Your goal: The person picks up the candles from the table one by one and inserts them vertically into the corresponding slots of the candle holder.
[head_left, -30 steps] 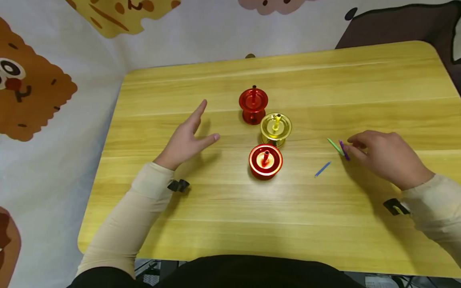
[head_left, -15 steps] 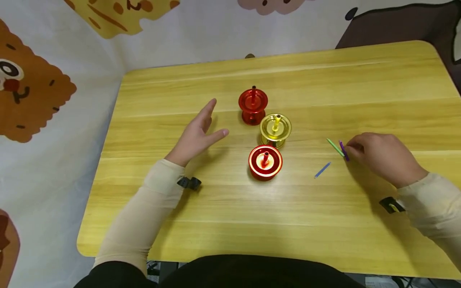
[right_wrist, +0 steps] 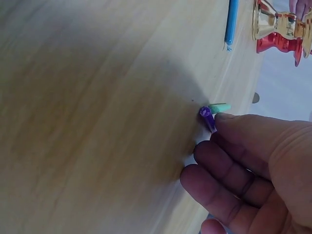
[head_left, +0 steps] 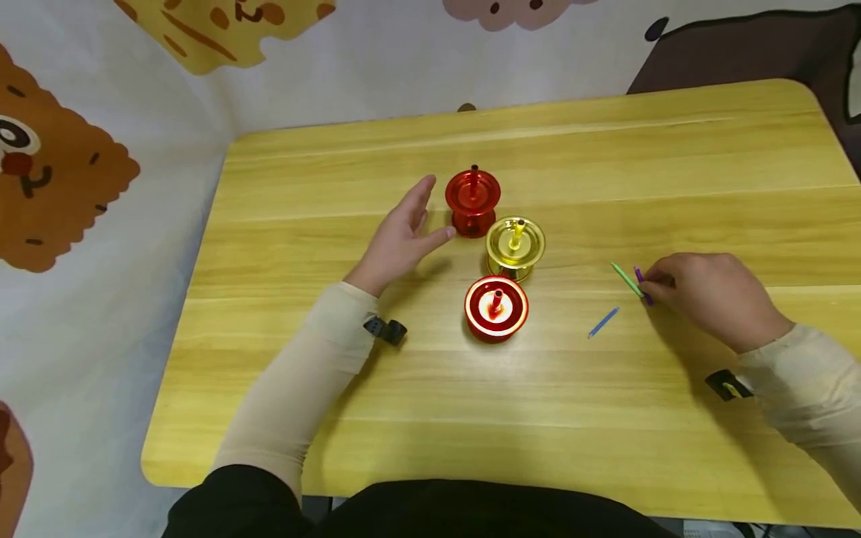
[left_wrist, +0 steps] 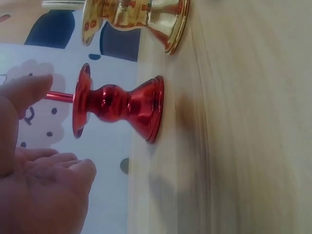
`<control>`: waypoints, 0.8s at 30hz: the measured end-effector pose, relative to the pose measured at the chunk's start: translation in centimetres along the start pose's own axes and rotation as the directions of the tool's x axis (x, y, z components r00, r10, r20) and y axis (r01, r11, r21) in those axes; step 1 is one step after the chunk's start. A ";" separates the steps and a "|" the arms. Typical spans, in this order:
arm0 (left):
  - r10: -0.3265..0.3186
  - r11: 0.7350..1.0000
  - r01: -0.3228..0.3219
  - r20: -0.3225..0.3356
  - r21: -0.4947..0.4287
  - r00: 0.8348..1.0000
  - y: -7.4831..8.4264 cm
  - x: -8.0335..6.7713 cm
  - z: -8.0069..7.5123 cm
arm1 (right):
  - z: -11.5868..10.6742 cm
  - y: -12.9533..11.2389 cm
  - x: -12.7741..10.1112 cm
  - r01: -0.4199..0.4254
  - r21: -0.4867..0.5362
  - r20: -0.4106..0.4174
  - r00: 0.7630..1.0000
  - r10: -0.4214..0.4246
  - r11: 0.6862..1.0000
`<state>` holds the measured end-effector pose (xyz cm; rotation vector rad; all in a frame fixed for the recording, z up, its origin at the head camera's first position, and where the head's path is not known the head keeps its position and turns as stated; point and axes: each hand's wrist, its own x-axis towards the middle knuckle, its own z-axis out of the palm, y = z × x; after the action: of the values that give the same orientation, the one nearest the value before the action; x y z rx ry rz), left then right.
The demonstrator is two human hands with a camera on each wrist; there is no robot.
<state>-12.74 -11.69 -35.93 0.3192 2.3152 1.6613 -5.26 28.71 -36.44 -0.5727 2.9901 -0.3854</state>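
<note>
A person sits at a yellow wooden table (head_left: 430, 418), both forearms in beige sleeves resting on it, seen from above.

Nearest the person stands a red candle holder (head_left: 495, 308) with a short red candle upright in its centre. To its right, a thin blue candle (head_left: 602, 322) lies flat on the table, apart from the others.

Further right, the right hand (head_left: 706, 299) rests on the table with its fingers curled, fingertips (right_wrist: 229, 122) against a purple candle (head_left: 642, 285) that lies flat. It looks like a pinch, but the wrist view is too close to be sure. A green candle (head_left: 625, 277) lies just beside the purple one, touching or nearly touching it.

Behind the near red holder stands a gold candle holder (head_left: 515, 245) holding a yellow candle, just beside it.

Furthest back stands a second red candle holder (head_left: 473, 200), hourglass-shaped, with a red candle upright in it. The left hand (head_left: 402, 237) is just to its left, open, fingers straight and spread, thumb tip close to the holder's base. It holds nothing.

Behind the table hangs a white cloth (head_left: 377, 60) printed with cartoon biscuits.
</note>
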 end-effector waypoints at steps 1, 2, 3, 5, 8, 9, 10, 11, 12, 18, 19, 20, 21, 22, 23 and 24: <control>-0.007 1.000 0.007 0.002 -0.001 1.000 0.0 0.3 0.2 | 0.0 0.0 0.0 -0.002 -0.001 0.003 1.000 0.002 1.000; -0.015 1.000 0.015 0.005 -0.003 1.000 0.0 0.6 0.3 | 0.0 0.0 0.1 -0.004 -0.003 0.004 1.000 0.004 1.000; -0.023 1.000 0.023 0.009 -0.005 1.000 0.0 0.8 0.5 | 0.0 0.0 0.1 -0.006 -0.006 0.006 1.000 0.006 1.000; -0.036 0.999 0.036 0.011 -0.017 0.999 0.0 1.3 0.8 | 0.0 0.1 0.2 -0.005 -0.010 0.007 1.000 0.005 1.000; -0.052 0.998 0.053 0.010 -0.030 0.999 0.0 2.1 1.2 | -0.1 0.1 0.2 -0.003 -0.016 0.010 1.000 0.003 1.000; -0.053 0.998 0.054 0.009 -0.034 0.999 0.0 2.4 1.3 | -0.1 0.1 0.2 -0.008 -0.015 0.012 1.000 0.008 1.000; -0.052 0.998 0.052 0.010 -0.039 0.999 0.0 2.7 1.5 | -0.1 0.1 0.3 -0.016 -0.012 0.015 1.000 0.016 1.000; -0.050 0.997 0.051 0.013 -0.050 0.999 -0.1 3.1 1.6 | -0.1 0.0 0.2 -0.030 -0.008 0.023 0.999 0.030 1.000; -0.042 0.997 0.043 0.017 -0.057 0.999 -0.1 3.4 1.7 | -0.2 0.0 0.3 -0.044 -0.004 0.031 0.999 0.044 0.999; -0.046 0.999 0.046 0.032 -0.023 0.998 -0.2 4.8 2.0 | -0.3 -0.3 1.1 -0.100 0.033 0.150 0.984 0.094 0.994; -0.058 0.998 0.059 0.031 -0.008 0.998 -0.3 4.9 2.0 | -0.3 -0.4 1.3 -0.108 0.038 0.177 0.979 0.100 0.993; -0.069 0.998 0.069 0.031 0.009 0.997 -0.3 5.0 2.0 | -0.4 -0.4 1.5 -0.120 0.040 0.207 0.972 0.110 0.992; -0.077 0.997 0.077 0.031 0.017 0.997 -0.4 5.0 2.0 | -0.6 -0.5 1.7 -0.129 0.041 0.233 0.966 0.116 0.991; -0.077 0.997 0.077 0.032 0.019 0.996 -0.4 5.1 2.0 | -0.7 -0.5 1.9 -0.133 0.043 0.253 0.960 0.118 0.990; -0.073 0.997 0.073 0.033 0.023 0.997 -0.4 5.1 2.1 | -0.9 -0.5 2.1 -0.140 0.044 0.279 0.952 0.123 0.989; -0.070 0.997 0.070 0.032 0.028 0.997 -0.4 5.1 2.1 | -1.2 -0.6 2.3 -0.145 0.044 0.303 0.945 0.125 0.988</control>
<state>-16.83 -8.26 -37.43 0.2658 2.2997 1.5812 -7.35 27.61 -35.24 -0.3774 2.6941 -0.3496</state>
